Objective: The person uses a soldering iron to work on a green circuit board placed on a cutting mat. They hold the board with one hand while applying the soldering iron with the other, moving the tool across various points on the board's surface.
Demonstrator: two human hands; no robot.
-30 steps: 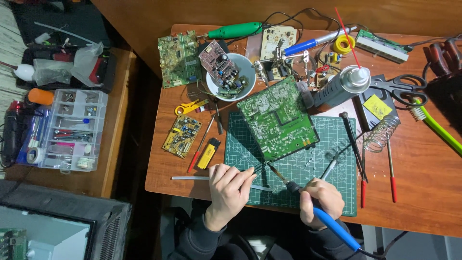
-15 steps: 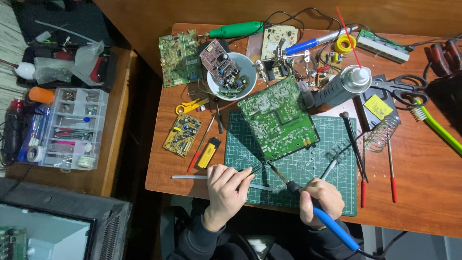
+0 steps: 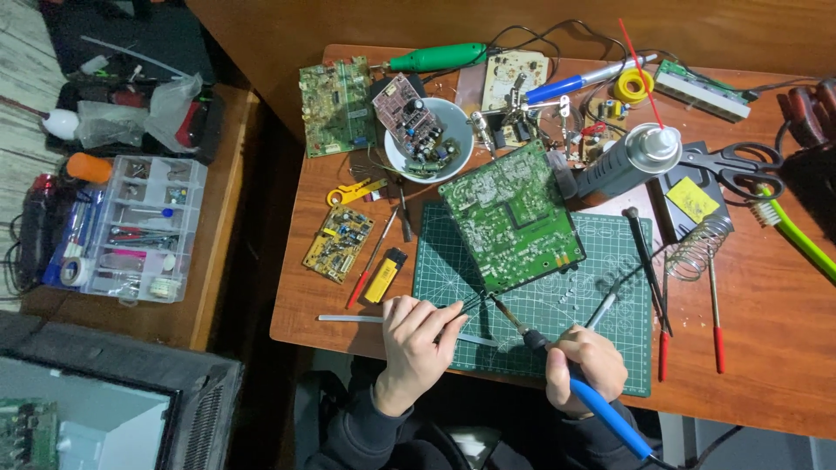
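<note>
A reddish wooden table (image 3: 749, 348) fills the right two thirds of the frame, crowded with tools along its upper edge. At its lower middle lies a green cutting mat (image 3: 601, 348) with a white grid, its near edge close to the table's near edge. On the mat's upper left, tilted, rests a large green circuit board (image 3: 509, 213), solder side up and dotted with silvery joints; its lower corner points toward the hands. The mat's lower right stretch is the barest patch; a grey spray can (image 3: 623, 161) and black scissors (image 3: 727, 165) crowd the board's upper right. A white bowl (image 3: 461, 139) of parts sits just above the board.

The right hand (image 3: 585, 367), at bottom centre-right, is curled firmly round a blue-handled soldering iron (image 3: 601, 409), tip aimed up-left near the board's lower corner. The left hand (image 3: 420, 335), at bottom centre, pinches thin tweezers (image 3: 466, 305) between narrow fingers, their points meeting the iron's tip over the mat.
</note>
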